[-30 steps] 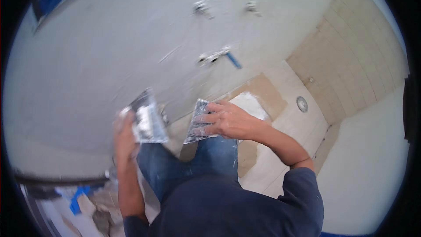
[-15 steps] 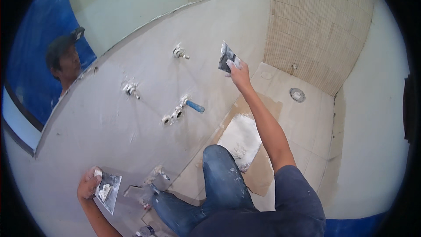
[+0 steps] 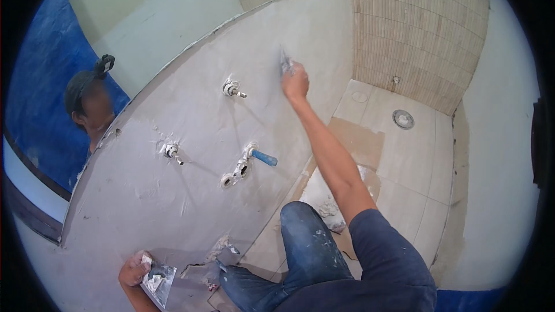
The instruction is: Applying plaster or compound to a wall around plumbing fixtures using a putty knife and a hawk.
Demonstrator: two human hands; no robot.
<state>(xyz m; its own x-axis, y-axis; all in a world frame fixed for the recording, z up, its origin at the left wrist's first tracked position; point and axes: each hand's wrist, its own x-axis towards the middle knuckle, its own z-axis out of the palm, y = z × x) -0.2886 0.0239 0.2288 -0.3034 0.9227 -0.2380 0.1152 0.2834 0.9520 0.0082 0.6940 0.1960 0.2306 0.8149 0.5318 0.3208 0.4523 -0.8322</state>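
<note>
My right hand point(image 3: 295, 82) is closed on a putty knife point(image 3: 284, 63), its blade edge-on to the view and at the plastered wall point(image 3: 191, 110), above the upper pipe fitting point(image 3: 231, 88). Low on the left, my left hand point(image 3: 134, 270) grips a second, wide metal putty knife point(image 3: 165, 283). A lump of white putty point(image 3: 154, 281) lies on that blade. Between the hands, another fitting point(image 3: 171, 151) and a blue pipe stub point(image 3: 264, 158) stick out of the wall, with open pipe holes beside the stub.
A white sheet with putty point(image 3: 324, 199) lies on cardboard point(image 3: 358, 138) on the tiled floor, partly behind my right forearm. A round floor drain point(image 3: 403, 119) sits near the ribbed tile wall point(image 3: 416, 34). A mirror point(image 3: 173, 6) at upper left reflects a capped person.
My right hand has moved left and its knife has turned from flat-on to edge-on against the wall. My left hand with its putty-loaded knife sits lower and further right in view.
</note>
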